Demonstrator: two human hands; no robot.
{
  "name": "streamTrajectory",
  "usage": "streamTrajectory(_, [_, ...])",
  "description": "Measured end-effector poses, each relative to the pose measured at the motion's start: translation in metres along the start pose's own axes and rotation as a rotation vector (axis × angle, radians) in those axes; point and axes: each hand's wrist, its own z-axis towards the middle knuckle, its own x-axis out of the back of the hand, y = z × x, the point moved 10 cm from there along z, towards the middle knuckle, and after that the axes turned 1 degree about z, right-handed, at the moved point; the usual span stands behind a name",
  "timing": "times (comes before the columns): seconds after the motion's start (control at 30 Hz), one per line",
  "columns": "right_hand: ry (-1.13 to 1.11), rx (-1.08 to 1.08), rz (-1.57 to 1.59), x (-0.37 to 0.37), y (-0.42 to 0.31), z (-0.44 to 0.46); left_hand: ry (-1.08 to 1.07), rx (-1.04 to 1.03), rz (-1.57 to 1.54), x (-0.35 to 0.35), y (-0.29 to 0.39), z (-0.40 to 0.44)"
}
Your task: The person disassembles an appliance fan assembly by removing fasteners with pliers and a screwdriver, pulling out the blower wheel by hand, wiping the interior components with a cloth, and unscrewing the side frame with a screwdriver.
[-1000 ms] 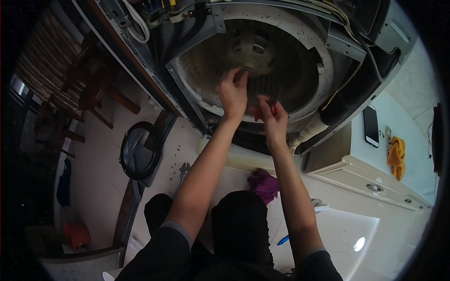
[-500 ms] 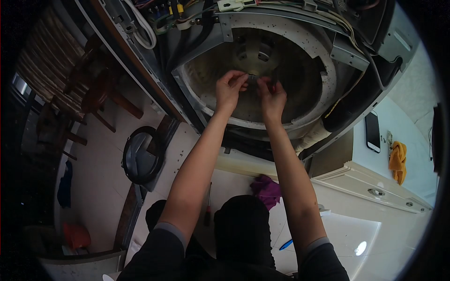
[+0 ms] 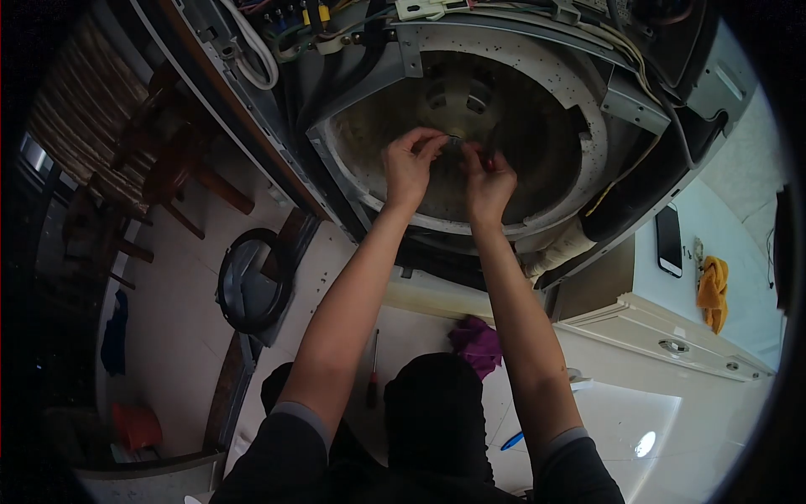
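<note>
Both hands reach into the round white housing point(image 3: 592, 155) of an opened appliance, in front of its dark, dusty hollow. My left hand point(image 3: 406, 175) is closed in a pinch, thumb against fingertips, at a small greyish piece point(image 3: 454, 138) too tiny to name. Close by on the right, my right hand point(image 3: 489, 189) has its fingers curled together. A bit of red point(image 3: 491, 161) shows among those fingers; what it belongs to is hidden. Behind the fingertips sits a pale hub with slots point(image 3: 457, 92).
Wires and a metal bracket point(image 3: 634, 102) run along the housing's top. On the floor lie a black ring-shaped part point(image 3: 225, 290), a screwdriver point(image 3: 373, 388), a purple cloth point(image 3: 477, 346) and a blue pen-like object point(image 3: 511, 440). A phone point(image 3: 668, 241) and orange cloth point(image 3: 713, 294) rest on the right-hand cabinet.
My right hand has turned slightly, and more red shows between its fingers. My left hand has shifted a little to the left, still pinching. The camera view has moved slightly.
</note>
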Motion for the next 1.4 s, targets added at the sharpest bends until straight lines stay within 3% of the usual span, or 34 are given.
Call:
streamTrajectory(0.13, [-0.041,-0.037,0.123,-0.006,-0.005,0.000,0.030,0.046,-0.084,0.000,-0.007,-0.001])
streamTrajectory(0.43, [-0.151,-0.016,0.028,-0.005,0.003,0.010,-0.047,-0.016,-0.067,-0.002,-0.005,0.003])
streamTrajectory(0.87, [-0.262,-0.044,0.084,-0.004,-0.011,-0.007,-0.134,0.055,-0.120,-0.002,-0.001,-0.004])
streamTrajectory(1.03, [-0.357,-0.157,0.019,0.007,0.000,-0.055,-0.215,0.184,-0.126,0.023,0.000,-0.054])
streamTrajectory(1.13, [-0.506,-0.308,-0.044,-0.010,0.023,-0.116,-0.340,0.325,-0.065,0.064,-0.033,-0.112])
streamTrajectory(1.27, [-0.864,-0.526,-0.049,-0.055,0.077,-0.208,-0.218,0.561,-0.015,0.174,-0.091,-0.180])
streamTrajectory(1.33, [-0.907,-0.663,-0.005,-0.069,0.125,-0.253,0.139,0.742,-0.024,0.256,-0.148,-0.224])
streamTrajectory(1.4, [-0.834,-1.022,-0.049,-0.068,0.194,-0.312,0.549,0.980,0.003,0.328,-0.213,-0.301])
